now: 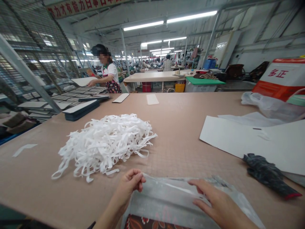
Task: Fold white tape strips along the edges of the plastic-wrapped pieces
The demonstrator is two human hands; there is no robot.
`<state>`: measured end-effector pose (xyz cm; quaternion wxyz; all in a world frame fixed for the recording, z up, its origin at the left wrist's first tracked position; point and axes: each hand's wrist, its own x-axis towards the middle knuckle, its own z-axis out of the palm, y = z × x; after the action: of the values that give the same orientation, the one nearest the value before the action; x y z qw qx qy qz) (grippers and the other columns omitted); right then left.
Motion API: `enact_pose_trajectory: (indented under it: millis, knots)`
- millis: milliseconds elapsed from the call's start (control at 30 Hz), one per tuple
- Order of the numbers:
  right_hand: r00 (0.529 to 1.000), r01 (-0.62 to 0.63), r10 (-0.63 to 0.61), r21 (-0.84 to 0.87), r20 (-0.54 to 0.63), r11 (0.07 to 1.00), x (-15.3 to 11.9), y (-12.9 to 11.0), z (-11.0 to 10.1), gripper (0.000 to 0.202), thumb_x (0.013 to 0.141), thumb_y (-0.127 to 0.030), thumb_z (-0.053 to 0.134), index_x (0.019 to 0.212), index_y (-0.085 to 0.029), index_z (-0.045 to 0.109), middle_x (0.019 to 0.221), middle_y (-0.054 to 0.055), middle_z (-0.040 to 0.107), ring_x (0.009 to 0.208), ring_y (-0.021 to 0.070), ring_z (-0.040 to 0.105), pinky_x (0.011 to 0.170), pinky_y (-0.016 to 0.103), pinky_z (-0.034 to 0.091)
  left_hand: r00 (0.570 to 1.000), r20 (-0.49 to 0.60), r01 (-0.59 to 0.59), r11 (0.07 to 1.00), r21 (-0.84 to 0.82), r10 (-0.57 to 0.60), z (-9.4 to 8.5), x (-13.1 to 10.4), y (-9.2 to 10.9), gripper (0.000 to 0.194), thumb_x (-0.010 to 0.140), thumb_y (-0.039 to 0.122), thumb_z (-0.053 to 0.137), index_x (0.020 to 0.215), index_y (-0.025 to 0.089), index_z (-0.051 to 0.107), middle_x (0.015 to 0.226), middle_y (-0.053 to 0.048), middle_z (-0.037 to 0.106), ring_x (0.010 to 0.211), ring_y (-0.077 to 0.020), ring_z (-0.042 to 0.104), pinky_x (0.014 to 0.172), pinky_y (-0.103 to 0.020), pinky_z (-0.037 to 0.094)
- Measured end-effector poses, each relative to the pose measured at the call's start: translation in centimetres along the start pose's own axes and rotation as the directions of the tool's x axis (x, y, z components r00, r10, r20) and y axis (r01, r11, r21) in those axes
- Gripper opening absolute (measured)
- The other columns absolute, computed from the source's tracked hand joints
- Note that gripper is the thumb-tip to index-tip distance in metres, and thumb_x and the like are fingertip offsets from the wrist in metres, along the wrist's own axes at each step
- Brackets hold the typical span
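Bag (166, 194) in left hand (131, 185), print (166, 212) showing through

The strip pile (111, 140) lies left of the plastic bag (166, 194).

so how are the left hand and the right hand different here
The left hand has its thumb and fingers closed in a pinch on an edge of the clear plastic; the right hand is open, thumb and fingers apart. The left hand is nearer the white strips, the right hand nearer the dark glove. Both are bare.
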<state>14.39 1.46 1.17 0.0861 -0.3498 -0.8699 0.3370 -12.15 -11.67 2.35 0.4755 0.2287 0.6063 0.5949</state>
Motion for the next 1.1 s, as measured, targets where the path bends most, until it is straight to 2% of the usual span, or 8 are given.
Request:
enact_pose_trajectory:
  millis: [67, 133, 267, 367, 500, 900, 1000, 1100]
  knots:
    - [0.999, 0.043, -0.044, 0.041, 0.025, 0.998, 0.0, -0.2, -0.3, 0.016, 0.080, -0.033, 0.045, 0.087, -0.025, 0.058, 0.088, 0.004, 0.060, 0.081, 0.0188, 0.056, 0.072, 0.027, 0.041, 0.999, -0.045, 0.013, 0.999, 0.038, -0.011, -0.4, 0.5, -0.8, 0.031, 0.062, 0.042, 0.068, 0.070, 0.014, 0.057, 0.056, 0.002, 0.056, 0.048, -0.0080, 0.047, 0.049, -0.020, 0.037]
    - [0.996, 0.056, -0.062, 0.079, 0.071, 0.995, 0.1, -0.2, -0.6, 0.024, 0.084, -0.035, 0.038, 0.074, -0.023, 0.056, 0.078, 0.003, 0.058, 0.076, 0.0175, 0.055, 0.070, 0.026, 0.040, 0.996, -0.081, 0.035, 0.996, 0.083, -0.029, -0.8, 1.0, -1.8, 0.034, 0.059, 0.045, 0.068, 0.070, 0.015, 0.057, 0.052, 0.004, 0.053, 0.047, -0.0089, 0.046, 0.048, -0.021, 0.038]
    - [0.990, -0.028, 0.018, 0.067, 0.137, 0.997, 0.6, 0.8, -0.2, 0.030, 0.085, -0.037, 0.035, 0.070, -0.021, 0.055, 0.073, 0.003, 0.059, 0.072, 0.0178, 0.055, 0.067, 0.026, 0.039, 0.988, -0.148, 0.082, 0.953, 0.291, -0.040, -1.1, 1.4, -3.3, 0.031, 0.062, 0.046, 0.059, 0.067, 0.015, 0.056, 0.049, 0.004, 0.050, 0.041, -0.0090, 0.041, 0.041, -0.021, 0.032]
    - [0.990, -0.096, 0.100, -0.045, 0.102, 0.994, 0.9, 1.7, 0.9, 0.028, 0.085, -0.034, 0.035, 0.070, -0.021, 0.054, 0.073, 0.003, 0.060, 0.072, 0.0190, 0.056, 0.067, 0.028, 0.038, 0.988, -0.144, 0.025, 0.848, 0.529, 0.060, -1.1, 1.3, -3.9, 0.024, 0.066, 0.039, 0.052, 0.066, 0.016, 0.057, 0.053, 0.003, 0.053, 0.045, -0.0108, 0.045, 0.044, -0.022, 0.032]
    - [0.994, -0.106, 0.108, -0.195, -0.002, 0.975, 1.3, 2.0, 2.2, 0.028, 0.085, -0.032, 0.033, 0.070, -0.020, 0.054, 0.076, 0.005, 0.061, 0.074, 0.0203, 0.057, 0.069, 0.030, 0.037, 0.972, -0.117, -0.038, 0.631, 0.775, 0.203, -1.0, 1.3, -4.2, 0.017, 0.070, 0.031, 0.047, 0.063, 0.018, 0.055, 0.057, 0.002, 0.054, 0.056, -0.0135, 0.051, 0.054, -0.022, 0.034]
    - [0.990, -0.135, 0.138, -0.329, -0.013, 0.935, 2.4, 2.6, 3.2, 0.026, 0.086, -0.030, 0.036, 0.070, -0.021, 0.055, 0.075, 0.004, 0.062, 0.072, 0.0204, 0.058, 0.065, 0.030, 0.036, 0.986, -0.133, 0.083, 0.388, 0.918, 0.103, -0.6, 2.3, -3.7, 0.011, 0.074, 0.020, 0.044, 0.067, 0.018, 0.052, 0.061, 0.002, 0.055, 0.058, -0.0128, 0.051, 0.053, -0.022, 0.030]
    - [0.990, -0.139, 0.142, -0.351, -0.017, 0.926, 2.5, 2.5, 3.1, 0.024, 0.085, -0.029, 0.037, 0.071, -0.020, 0.055, 0.076, 0.004, 0.062, 0.072, 0.0201, 0.058, 0.066, 0.030, 0.036, 0.985, -0.127, 0.090, 0.273, 0.958, 0.120, 0.0, 2.1, -3.4, 0.009, 0.075, 0.020, 0.045, 0.069, 0.019, 0.052, 0.062, 0.002, 0.055, 0.059, -0.0129, 0.052, 0.053, -0.023, 0.030]
    - [0.989, -0.141, 0.145, -0.371, -0.018, 0.918, 2.6, 2.2, 2.9, 0.023, 0.085, -0.028, 0.038, 0.071, -0.020, 0.055, 0.076, 0.004, 0.062, 0.074, 0.0198, 0.058, 0.066, 0.028, 0.035, 0.979, -0.058, 0.041, 0.092, 0.995, 0.196, 0.7, 1.7, -3.3, 0.009, 0.077, 0.018, 0.044, 0.074, 0.018, 0.053, 0.070, 0.000, 0.056, 0.065, -0.0145, 0.053, 0.058, -0.024, 0.034]
